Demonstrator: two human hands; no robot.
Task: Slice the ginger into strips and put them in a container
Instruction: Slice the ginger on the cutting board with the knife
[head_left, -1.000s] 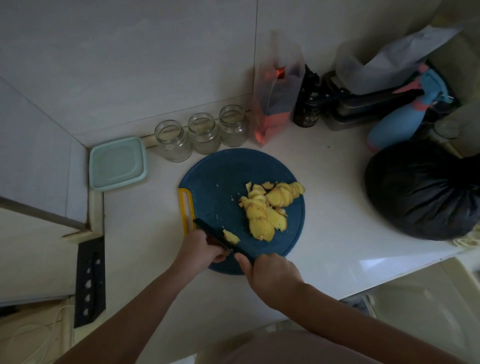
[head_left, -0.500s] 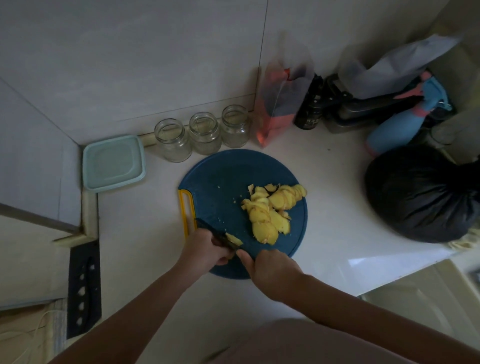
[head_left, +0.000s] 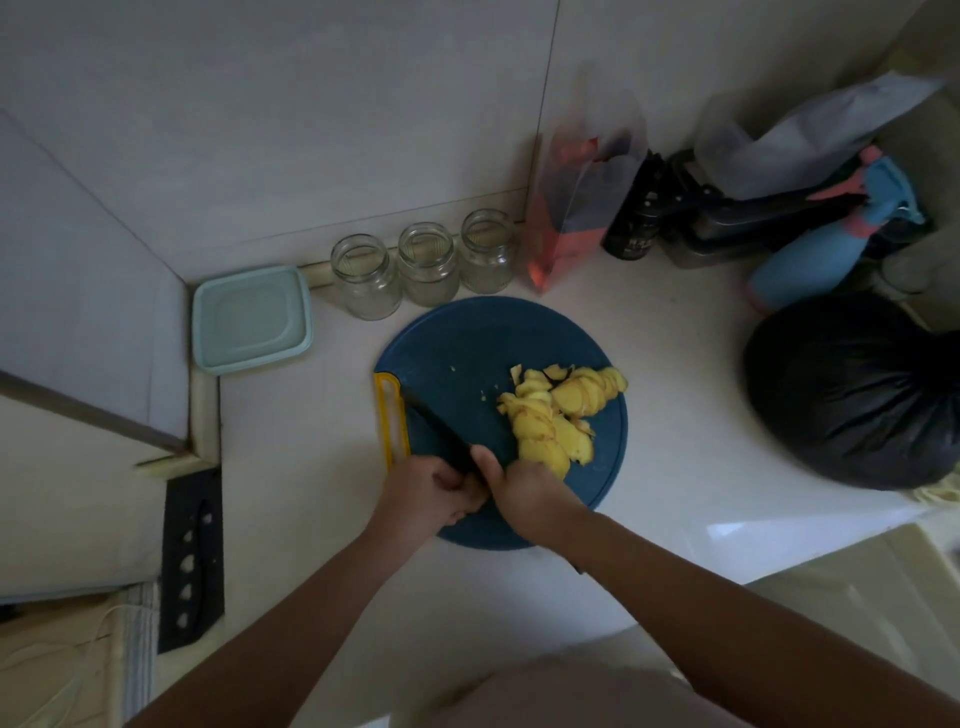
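A round blue cutting board (head_left: 467, 353) with a yellow handle lies on the white counter. On its right half sits a pile of yellow ginger slices (head_left: 550, 415). My right hand (head_left: 530, 493) grips the handle of a black-bladed knife (head_left: 436, 426); the blade points up and left across the board. My left hand (head_left: 426, 493) is at the blade's near end, fingers curled over a small ginger piece that they hide. A pale green lidded container (head_left: 252, 319) stands at the back left, apart from the board.
Three open glass jars (head_left: 428, 262) line the wall behind the board. A red plastic bag (head_left: 576, 208), a blue spray bottle (head_left: 821, 249) and a full black bag (head_left: 852, 400) crowd the right. A black knife sheath (head_left: 191, 558) lies at the left edge.
Both hands have come closer together at the board's near edge. The small ginger piece beside the blade is now hidden between them, and the blade reaches farther up and left.
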